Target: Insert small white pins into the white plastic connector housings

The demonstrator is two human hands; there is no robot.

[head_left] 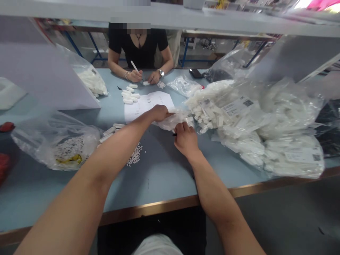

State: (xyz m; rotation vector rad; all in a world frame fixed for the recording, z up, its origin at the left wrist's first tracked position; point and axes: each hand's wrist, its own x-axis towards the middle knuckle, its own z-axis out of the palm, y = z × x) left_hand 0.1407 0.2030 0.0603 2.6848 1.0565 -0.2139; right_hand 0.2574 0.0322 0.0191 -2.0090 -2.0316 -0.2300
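Clear plastic bag (170,122): one, thin-walled, whitish contents, lying on the bench (159,170) between our two hands. We list it as light, soft and limp, the film probably slippery and apt to crease; nothing about it suggests a fragile article. Best hold, in our judgement: a gathered fold of the film near the edge, since a flat pinch could slide.

Left hand (160,112): ours, at the bag's left part, fingers closed on the film as far as we can see; the fingertips are partly hidden. Right hand (186,137): ours, fingers curled against the near right side of the bag; a short dark object (174,134) shows by the thumb side. We cannot tell whether the grasp is on film, object or both.

Just beyond the left hand: printed sheet (148,102), white. To the right of the right hand: large bags (289,109) of white pieces, heaped, labels showing. Left of the left hand, past our forearm: white blocks (109,132); nearer to us, small white bits (135,156), scattered. Farther left: open bag (74,150) with small bits and a yellow strip. Well beyond both hands: a co-worker holding a white pen (134,66).
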